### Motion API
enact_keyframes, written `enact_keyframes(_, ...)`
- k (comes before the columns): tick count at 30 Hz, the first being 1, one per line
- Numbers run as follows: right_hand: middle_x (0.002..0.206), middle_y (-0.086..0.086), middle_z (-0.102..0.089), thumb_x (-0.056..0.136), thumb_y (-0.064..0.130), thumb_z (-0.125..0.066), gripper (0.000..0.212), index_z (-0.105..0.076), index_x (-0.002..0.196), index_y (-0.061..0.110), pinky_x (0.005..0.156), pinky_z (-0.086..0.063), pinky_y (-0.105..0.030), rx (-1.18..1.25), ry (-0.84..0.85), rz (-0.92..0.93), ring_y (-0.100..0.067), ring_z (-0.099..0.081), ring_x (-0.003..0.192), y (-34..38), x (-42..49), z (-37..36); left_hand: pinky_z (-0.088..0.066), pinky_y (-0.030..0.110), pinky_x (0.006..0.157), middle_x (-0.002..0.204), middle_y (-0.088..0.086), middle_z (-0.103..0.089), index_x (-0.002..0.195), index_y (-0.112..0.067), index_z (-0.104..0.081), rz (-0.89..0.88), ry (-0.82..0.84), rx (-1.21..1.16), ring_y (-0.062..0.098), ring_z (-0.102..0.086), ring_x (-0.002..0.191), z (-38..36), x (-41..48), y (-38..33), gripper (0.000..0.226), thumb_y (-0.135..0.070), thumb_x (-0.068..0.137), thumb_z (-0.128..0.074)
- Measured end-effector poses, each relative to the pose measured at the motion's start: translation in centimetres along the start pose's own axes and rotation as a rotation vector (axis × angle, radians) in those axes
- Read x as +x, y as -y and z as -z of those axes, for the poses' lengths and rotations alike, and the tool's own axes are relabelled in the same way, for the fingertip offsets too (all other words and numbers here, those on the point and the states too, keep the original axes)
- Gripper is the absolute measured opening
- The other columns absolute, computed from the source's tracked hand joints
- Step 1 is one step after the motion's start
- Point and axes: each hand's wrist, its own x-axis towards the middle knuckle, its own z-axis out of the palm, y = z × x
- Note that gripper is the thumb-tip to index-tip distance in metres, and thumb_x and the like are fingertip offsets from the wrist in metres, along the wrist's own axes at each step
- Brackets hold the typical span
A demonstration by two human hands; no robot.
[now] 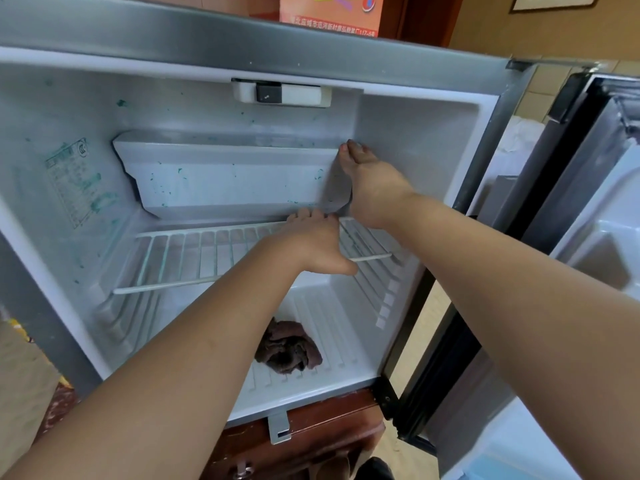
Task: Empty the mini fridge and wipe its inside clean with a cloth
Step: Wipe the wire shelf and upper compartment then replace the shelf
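The mini fridge (pixel 429 140) stands open, its white walls flecked with green stains. A white wire shelf (pixel 194 254) spans the middle. My left hand (pixel 311 244) lies flat on the shelf's right part, with the fingers reaching to the rear bar and the thumb at the front bar. Behind it a white plastic tray (pixel 228 181) sits tilted against the back wall. My right hand (pixel 370 188) touches the tray's right end, fingers straight and pointing up to its top corner. A crumpled dark brown cloth (pixel 289 349) lies on the fridge floor under my left forearm.
The fridge door (pixel 595 209) hangs open on the right with its inner pockets showing. A thermostat box (pixel 280 93) is fixed to the fridge ceiling. The fridge stands on a dark wooden cabinet (pixel 311 441). An orange box (pixel 332 12) stands on top.
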Motion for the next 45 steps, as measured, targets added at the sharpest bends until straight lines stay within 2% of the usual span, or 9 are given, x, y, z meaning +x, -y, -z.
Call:
enact_keyframes(5, 0.16, -0.009, 0.005, 0.096, 0.016, -0.049, 0.079, 0.006, 0.151, 0.004, 0.115, -0.011, -0.027, -0.066, 0.019, -0.002, -0.024, -0.003, 0.148, 0.1, 0.0, 0.7, -0.034, 0.034, 0.102, 0.135, 0.012, -0.038, 0.141, -0.009, -0.031, -0.031, 0.008, -0.101, 0.029, -0.031, 0.128, -0.3, 1.1, -1.1, 0.086, -0.057, 0.076, -0.061)
enact_keyframes(10, 0.161, -0.006, 0.007, 0.096, 0.017, -0.053, 0.082, 0.006, 0.152, 0.008, 0.116, -0.013, -0.029, -0.061, 0.023, 0.001, -0.022, 0.0, 0.148, 0.0, 0.0, 0.5, -0.031, 0.032, 0.098, 0.131, 0.013, -0.043, 0.139, -0.011, -0.036, -0.026, -0.06, -0.107, 0.029, -0.035, 0.126, -0.5, 1.0, -1.3, 0.083, -0.055, 0.075, -0.065)
enact_keyframes(19, 0.161, -0.007, 0.007, 0.094, 0.005, -0.046, 0.078, 0.006, 0.152, 0.006, 0.118, -0.015, -0.033, -0.072, 0.035, 0.013, -0.024, -0.001, 0.148, -0.1, 0.2, 0.6, -0.032, 0.033, 0.097, 0.125, 0.013, -0.046, 0.135, -0.011, -0.042, -0.015, -0.078, -0.128, 0.029, -0.038, 0.122, -0.5, 0.7, -1.3, 0.077, -0.05, 0.074, -0.068)
enact_keyframes(25, 0.161, -0.006, 0.007, 0.093, 0.006, -0.049, 0.081, 0.007, 0.152, 0.007, 0.118, -0.018, -0.038, -0.064, 0.031, 0.011, -0.024, 0.0, 0.148, -0.1, 0.3, 0.3, -0.032, 0.034, 0.098, 0.128, 0.013, -0.045, 0.136, -0.012, -0.042, -0.027, -0.07, -0.096, 0.03, -0.038, 0.123, -0.4, 0.6, -1.4, 0.079, -0.051, 0.073, -0.068)
enact_keyframes(32, 0.161, -0.006, 0.006, 0.092, 0.003, -0.046, 0.079, 0.005, 0.152, 0.006, 0.117, -0.018, -0.036, -0.053, 0.012, 0.009, -0.025, -0.001, 0.148, -0.1, 0.4, 0.1, -0.035, 0.035, 0.098, 0.134, 0.011, -0.044, 0.139, -0.013, -0.038, -0.079, -0.059, -0.079, 0.029, -0.038, 0.122, -0.7, 0.1, -1.5, 0.088, -0.056, 0.068, -0.067)
enact_keyframes(37, 0.161, -0.008, 0.004, 0.092, 0.001, -0.041, 0.075, 0.004, 0.152, 0.006, 0.118, -0.015, -0.033, -0.034, 0.033, 0.013, -0.026, -0.003, 0.147, 0.2, -0.1, 0.9, -0.036, 0.035, 0.101, 0.14, 0.01, -0.04, 0.138, -0.013, -0.039, -0.104, -0.038, -0.082, 0.028, -0.035, 0.127, -0.5, -1.1, -1.9, 0.093, -0.06, 0.061, -0.058)
enact_keyframes(39, 0.16, -0.009, 0.003, 0.094, 0.004, -0.042, 0.074, 0.004, 0.151, 0.005, 0.117, -0.014, -0.032, -0.032, 0.04, 0.019, -0.027, -0.004, 0.147, 0.2, -0.1, 0.8, -0.034, 0.035, 0.104, 0.144, 0.011, -0.036, 0.143, -0.012, -0.034, -0.117, -0.019, -0.071, 0.028, -0.032, 0.13, -0.2, -1.4, -1.7, 0.092, -0.06, 0.069, -0.064)
enact_keyframes(41, 0.16, -0.01, 0.002, 0.094, 0.004, -0.042, 0.073, 0.003, 0.151, 0.004, 0.117, -0.015, -0.032, -0.011, 0.028, 0.023, -0.027, -0.005, 0.147, 0.1, -0.1, 0.8, -0.027, 0.034, 0.11, 0.151, 0.01, -0.027, 0.15, -0.012, -0.02, -0.117, 0.008, -0.05, 0.028, -0.025, 0.137, 0.4, -2.2, -0.9, 0.101, -0.061, 0.074, -0.066)
enact_keyframes(45, 0.16, -0.011, -0.002, 0.094, 0.003, -0.039, 0.069, -0.002, 0.152, 0.004, 0.117, -0.013, -0.03, 0.054, 0.006, -0.003, -0.025, -0.006, 0.147, 0.3, -0.5, 1.0, -0.01, 0.036, 0.117, 0.16, 0.009, -0.008, 0.153, -0.012, 0.001, 0.024, 0.093, 0.038, 0.028, -0.01, 0.146, 1.5, -5.7, 3.8, 0.118, -0.071, 0.072, -0.063)
